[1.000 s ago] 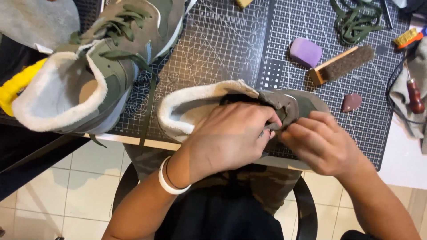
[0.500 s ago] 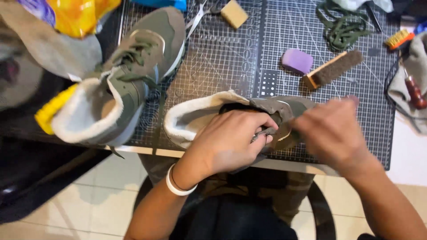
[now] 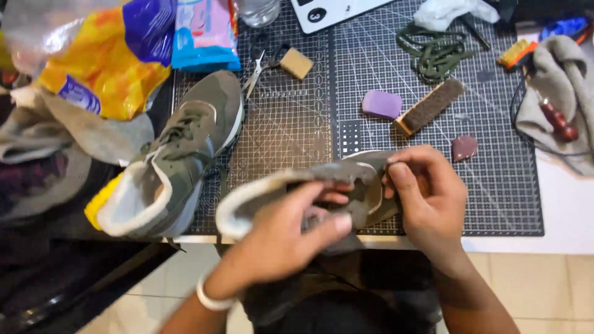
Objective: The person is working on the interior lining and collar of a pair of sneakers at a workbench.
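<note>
A: Step in hand?

B: Person holds a grey-green sneaker (image 3: pixel 346 185) at the near edge of the counter (image 3: pixel 557 216), over the lap. Left hand (image 3: pixel 278 238) is clamped on the collar and side, fingers reaching across the opening. Right hand (image 3: pixel 427 198) is closed on the toe end, thumb and fingers pinching the upper near the lace area. Looks like work on the tongue or eyelets; this shoe seems to have no lace in it, though the hands cover part of it.

A: The pair?

B: Second sneaker (image 3: pixel 173 167) lies to the left on the cutting mat (image 3: pixel 297 136), laced, toe pointing away, apart from the held one.

A: What does the next move call for?

B: Judgement only: a steady left hold while the right fingers work the upper. Fine pinch, small motion.

A: Containers?

B: Few real ones. Yellow and blue plastic bag (image 3: pixel 105 55) top left, contents not readable. Pink and blue packet (image 3: pixel 204 31) beside it, closed. Clear glass or jar (image 3: pixel 257 9) at the top edge, cut off, cannot tell what is in it.

A: Loose stuff?

B: Green laces (image 3: pixel 433 52) in a heap, brush (image 3: pixel 430 106), purple block (image 3: pixel 382 104), tan block (image 3: pixel 297 63), scissors (image 3: pixel 260 68), small brown piece (image 3: pixel 464 147), grey cloth (image 3: pixel 550 99) at right.
</note>
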